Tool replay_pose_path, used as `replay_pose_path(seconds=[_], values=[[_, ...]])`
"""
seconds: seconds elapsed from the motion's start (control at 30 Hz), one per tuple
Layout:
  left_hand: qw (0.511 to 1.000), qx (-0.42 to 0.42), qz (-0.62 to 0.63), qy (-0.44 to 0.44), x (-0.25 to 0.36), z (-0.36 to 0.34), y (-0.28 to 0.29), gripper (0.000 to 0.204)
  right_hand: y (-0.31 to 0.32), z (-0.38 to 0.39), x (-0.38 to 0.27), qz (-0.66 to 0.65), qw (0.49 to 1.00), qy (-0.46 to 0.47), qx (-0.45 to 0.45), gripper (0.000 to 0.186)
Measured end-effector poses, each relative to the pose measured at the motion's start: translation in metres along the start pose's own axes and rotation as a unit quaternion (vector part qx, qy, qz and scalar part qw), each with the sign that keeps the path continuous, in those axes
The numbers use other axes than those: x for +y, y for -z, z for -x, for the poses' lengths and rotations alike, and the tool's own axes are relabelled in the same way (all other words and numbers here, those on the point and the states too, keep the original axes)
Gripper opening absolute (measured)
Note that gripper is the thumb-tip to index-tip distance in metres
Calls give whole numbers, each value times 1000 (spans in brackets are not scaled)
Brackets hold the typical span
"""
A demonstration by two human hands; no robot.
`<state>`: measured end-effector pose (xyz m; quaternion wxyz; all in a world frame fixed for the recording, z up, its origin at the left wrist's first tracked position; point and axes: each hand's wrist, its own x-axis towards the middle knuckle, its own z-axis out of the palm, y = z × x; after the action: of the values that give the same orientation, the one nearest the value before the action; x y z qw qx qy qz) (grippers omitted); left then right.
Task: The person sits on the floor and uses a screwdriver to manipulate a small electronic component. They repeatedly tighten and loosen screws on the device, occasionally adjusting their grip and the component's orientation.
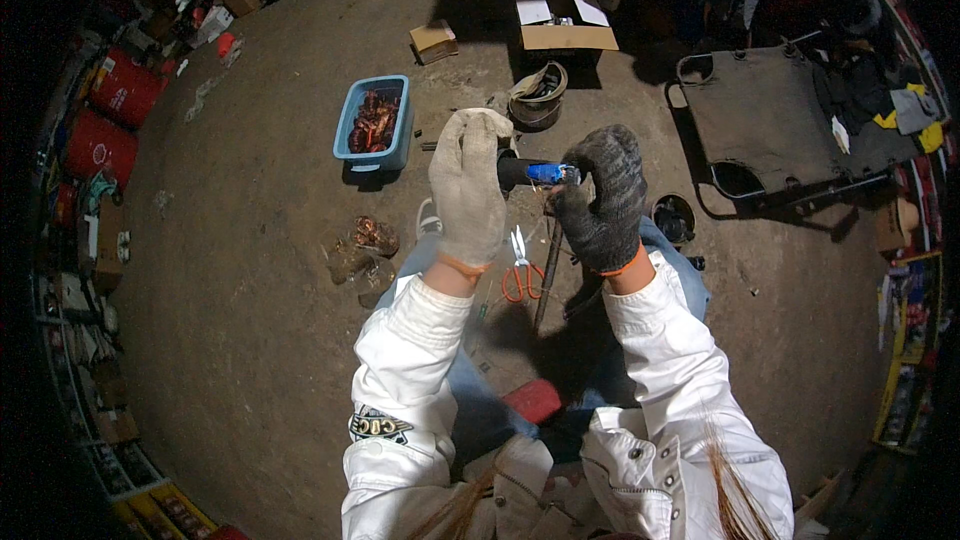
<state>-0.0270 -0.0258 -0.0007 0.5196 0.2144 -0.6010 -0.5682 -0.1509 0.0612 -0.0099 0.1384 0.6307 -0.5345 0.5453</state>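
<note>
My left hand [468,185], in an off-white work glove, grips the dark end of a short black cylindrical part [513,173]. A bright blue section [546,173] of that part points toward my right hand [606,198], which wears a dark grey glove. The right fingers and thumb close on its blue end, where small metallic bits show. What the part is exactly, I cannot make out. Below the hands, scissors [520,270] with orange handles lie on the floor, blades pointing away from me. A dark rod [548,275] runs down beside them from under my right hand.
Copper-coloured scrap fills a blue tub [408,125] at the far left. Beyond my hands stand a bucket [540,112] and an open cardboard box [570,37]. Copper scrap in bags [375,236] lies left of my knee, a black container [673,219] right. A folding cot [760,120] stands farther right.
</note>
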Motion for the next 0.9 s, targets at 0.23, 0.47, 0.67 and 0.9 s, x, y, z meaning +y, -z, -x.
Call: replay_pose_path(seconds=[0.23, 0.47, 0.67, 0.9], values=[[998, -40, -45, -28, -11, 1, 9, 16, -10, 7, 6, -20, 999, 18, 20, 8], [966, -76, -228, -91, -14, 2, 11, 23, -30, 42, 7, -282, 928, -241, 38, 24], [978, -39, -175, -103, -9, -1, 10, 33, -34, 39, 9, -99, 985, -130, -50, 30], [992, -16, -113, -57, -12, -1, 13, 32, -27, 27, 3, -399, 858, -312, -88, 27]])
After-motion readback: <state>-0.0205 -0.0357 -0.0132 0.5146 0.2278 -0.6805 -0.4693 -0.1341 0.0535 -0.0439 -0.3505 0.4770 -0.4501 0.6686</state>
